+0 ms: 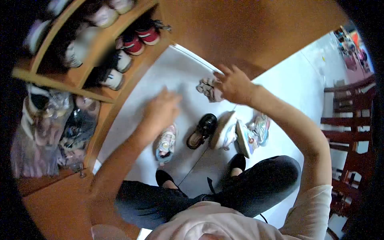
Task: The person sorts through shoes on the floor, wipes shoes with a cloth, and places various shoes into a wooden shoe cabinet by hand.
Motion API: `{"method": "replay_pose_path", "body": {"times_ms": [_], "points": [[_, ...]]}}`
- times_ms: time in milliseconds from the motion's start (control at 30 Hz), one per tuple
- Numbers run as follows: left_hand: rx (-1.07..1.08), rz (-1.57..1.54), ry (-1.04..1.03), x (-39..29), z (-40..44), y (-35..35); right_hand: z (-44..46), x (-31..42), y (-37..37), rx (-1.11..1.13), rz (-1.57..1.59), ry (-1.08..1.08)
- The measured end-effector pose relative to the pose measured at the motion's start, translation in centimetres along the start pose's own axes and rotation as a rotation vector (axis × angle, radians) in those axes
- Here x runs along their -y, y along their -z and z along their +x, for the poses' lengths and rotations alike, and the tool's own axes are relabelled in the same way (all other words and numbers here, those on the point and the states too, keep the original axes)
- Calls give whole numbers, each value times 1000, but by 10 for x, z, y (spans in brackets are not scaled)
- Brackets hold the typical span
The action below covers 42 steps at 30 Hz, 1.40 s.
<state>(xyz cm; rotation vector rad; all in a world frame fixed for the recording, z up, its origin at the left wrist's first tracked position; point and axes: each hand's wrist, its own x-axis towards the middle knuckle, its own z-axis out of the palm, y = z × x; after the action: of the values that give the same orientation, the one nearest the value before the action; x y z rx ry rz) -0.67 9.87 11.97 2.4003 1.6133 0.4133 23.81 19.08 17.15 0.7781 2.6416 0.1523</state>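
My left hand (162,109), blurred by motion, is over the floor with its fingers partly spread and nothing visible in it. Below it is a multicoloured sneaker (166,143). My right hand (237,86) has its fingers apart beside a pale strappy sandal (205,89), partly covering it; whether they touch cannot be made out. A black shoe (202,131) with a brown inside lies in the middle. To its right a white and pale blue sneaker (225,131) leans on its side, with another sneaker (244,139) and a shiny pastel shoe (261,130).
A wooden shoe rack (132,68) at the left holds several shoes, among them red sneakers (141,40). Plastic-bagged shoes (44,124) fill its lower part. A wooden panel (240,32) stands ahead, and dark wooden chairs (344,132) are at the right.
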Motion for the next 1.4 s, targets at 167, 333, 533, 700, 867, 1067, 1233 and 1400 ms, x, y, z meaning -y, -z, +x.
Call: {"method": "replay_pose_path", "body": {"times_ms": [167,333,533,700,867,1067,1233,1400], "points": [[830,-121,157,-69,-9,-77,-72,17,-113,475,276,-52],[533,-22,118,-95,-42,-126,-110,24,-166,637,770,-307],[297,-55,150,-77,-46,-135,-137,43,-201,353,773,-377],[121,36,-12,-106,-34,-136,-132,45,-211,268,785,-348],[357,-367,544,-159,-42,-190,-135,49,-213,163,851,-372],[245,-496,640,-154,-48,-207,-135,58,-207,376,634,-245],[122,-595,676,-149,-36,-168,-132,46,-201,377,738,-201],[-418,-1357,797,-130,-16,-116,-108,31,-142,301,1182,-264]]}}
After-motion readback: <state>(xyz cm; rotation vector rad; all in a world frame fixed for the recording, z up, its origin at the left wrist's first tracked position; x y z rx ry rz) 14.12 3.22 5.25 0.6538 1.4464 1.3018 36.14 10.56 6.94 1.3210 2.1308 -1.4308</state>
